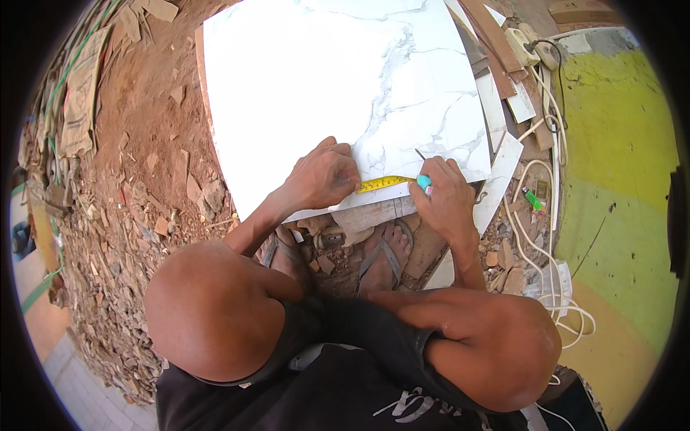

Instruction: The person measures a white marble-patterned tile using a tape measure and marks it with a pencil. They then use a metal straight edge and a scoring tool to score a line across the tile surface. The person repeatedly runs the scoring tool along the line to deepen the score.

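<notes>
A large white tile with grey marble veining [309, 86] lies before me, its near edge by my sandalled feet. Along that edge a yellow tape measure [388, 184] is stretched between my hands, slightly bowed. My left hand [323, 174] is closed, pinching the tape at its left end. My right hand [447, 197] is closed round the tape's right end, together with a teal object [424, 182] whose kind is mostly hidden by the fingers. A thin dark tip [420, 154] sticks up beside that hand.
Reddish soil with broken rubble [122, 273] spreads to the left. At right lie tile offcuts [496, 183], tangled white cables [550, 287], a socket block [521, 47] and a green lighter-like item [533, 200]. A yellow-green wall surface [618, 144] borders the right.
</notes>
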